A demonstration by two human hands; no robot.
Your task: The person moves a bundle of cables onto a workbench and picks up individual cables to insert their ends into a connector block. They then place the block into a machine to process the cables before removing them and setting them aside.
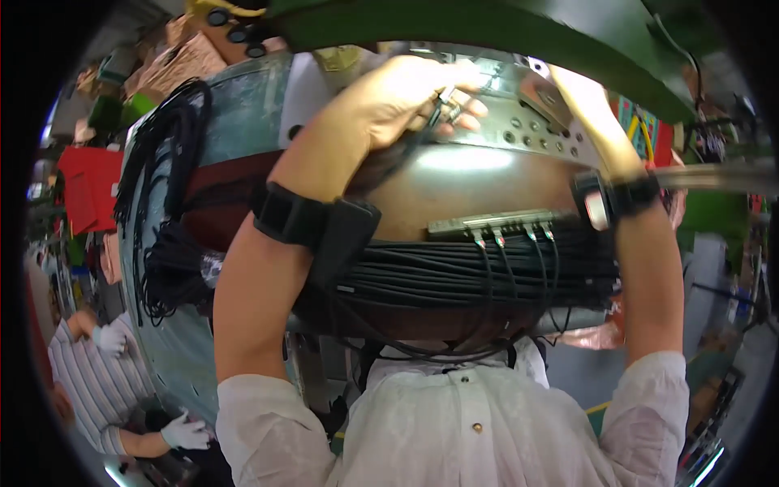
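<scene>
My left hand point(406, 91) is closed around a few thin black cables point(415, 148) with small metal connector ends. It is raised to the lit metal plate of the machine point(497, 114). My right hand point(578, 91) reaches up beside a metal block point(545, 99) on that plate; its fingers are hidden behind the block and the green machine frame point(487, 26). Nearer to me, a long metal bar point(491, 223) lies on the brown work surface point(389, 213), with several small cable plugs fixed along its near edge. A thick bundle of black cables point(430, 274) runs across just in front of it.
More black cables point(174, 146) hang at the table's left end. A red bin point(88, 188) stands farther left. At the lower left, another person in a striped shirt point(97, 365) has white-gloved hands. A grey pipe point(714, 178) juts in from the right.
</scene>
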